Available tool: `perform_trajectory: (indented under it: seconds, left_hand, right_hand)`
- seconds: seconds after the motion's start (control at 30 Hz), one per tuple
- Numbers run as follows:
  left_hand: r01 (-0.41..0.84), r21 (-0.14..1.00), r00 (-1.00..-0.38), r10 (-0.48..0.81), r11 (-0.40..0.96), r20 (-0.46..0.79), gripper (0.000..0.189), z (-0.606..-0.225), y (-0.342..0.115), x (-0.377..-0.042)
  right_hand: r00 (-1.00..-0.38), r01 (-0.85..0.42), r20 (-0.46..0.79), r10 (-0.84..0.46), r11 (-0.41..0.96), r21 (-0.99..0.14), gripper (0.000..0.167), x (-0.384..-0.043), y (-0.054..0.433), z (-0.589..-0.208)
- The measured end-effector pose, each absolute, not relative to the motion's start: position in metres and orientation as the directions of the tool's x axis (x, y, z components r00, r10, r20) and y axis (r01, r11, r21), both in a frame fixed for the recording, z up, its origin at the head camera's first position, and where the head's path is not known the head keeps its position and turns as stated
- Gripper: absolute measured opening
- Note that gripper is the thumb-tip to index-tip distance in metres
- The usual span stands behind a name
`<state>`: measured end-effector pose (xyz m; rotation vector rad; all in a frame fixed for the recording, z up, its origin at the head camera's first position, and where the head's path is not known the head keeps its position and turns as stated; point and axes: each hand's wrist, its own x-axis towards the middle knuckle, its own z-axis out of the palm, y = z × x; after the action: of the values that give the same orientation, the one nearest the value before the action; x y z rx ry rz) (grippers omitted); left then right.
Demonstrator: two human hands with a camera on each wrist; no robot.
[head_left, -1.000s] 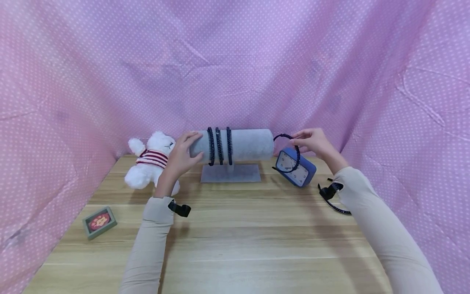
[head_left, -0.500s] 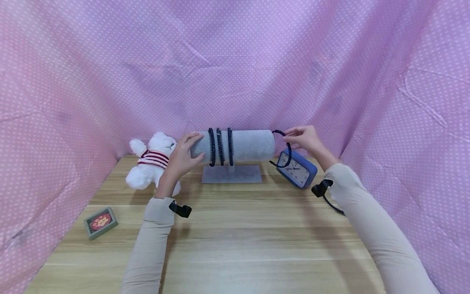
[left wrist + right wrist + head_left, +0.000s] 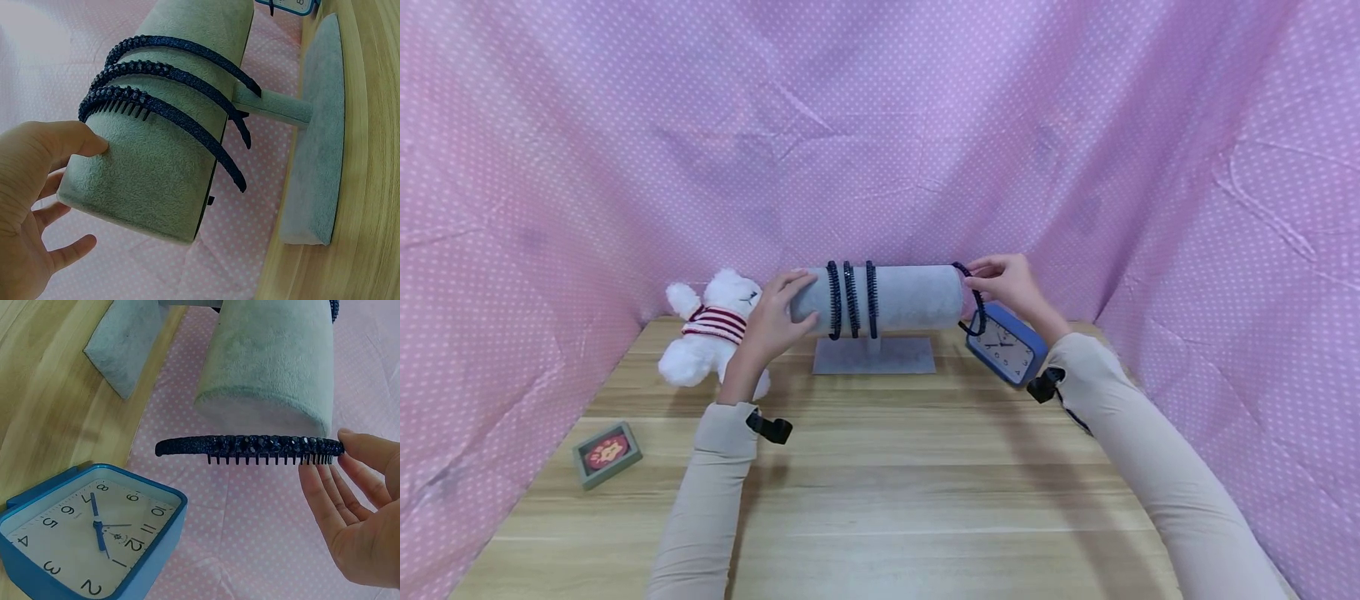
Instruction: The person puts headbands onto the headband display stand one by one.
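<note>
A grey velvety headband stand (image 3: 917, 297) has a horizontal roll on a post and flat base. Three dark beaded headbands (image 3: 181, 78) sit over the left half of its roll. My left hand (image 3: 771, 317) holds the roll's left end, thumb on the near side and fingers reaching behind. With fingertips and thumb, my right hand (image 3: 1007, 285) pinches another dark headband (image 3: 250, 445), beaded and with comb teeth inside. That headband is held in the air just off the roll's right end, overlapping the blue alarm clock (image 3: 1006, 343) in the head view.
A white plush toy (image 3: 711, 325) in a striped top is beside my left hand. A small green frame (image 3: 607, 455) with a red picture lies at the table's left. Another headband (image 3: 1075, 414) is mostly hidden under my right sleeve. Pink dotted cloth (image 3: 880, 125) hangs behind.
My right hand has moved left with the pinched headband, bringing it from over the clock close to the roll's right end. My left hand has stayed on the roll.
</note>
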<state>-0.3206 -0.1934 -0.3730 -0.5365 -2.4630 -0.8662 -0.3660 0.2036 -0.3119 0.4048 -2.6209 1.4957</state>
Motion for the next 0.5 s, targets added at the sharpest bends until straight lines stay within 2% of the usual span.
perform_trajectory:
  seconds: [0.5]
  left_hand:
    - [0.490, 0.477, -0.819, 0.200, 0.729, 0.537, 0.060, -0.372, -0.194, -0.320]
  right_hand:
    - [-0.952, -0.305, 0.237, -0.194, 0.541, -0.784, 0.034, -0.372, 0.183, -0.310]
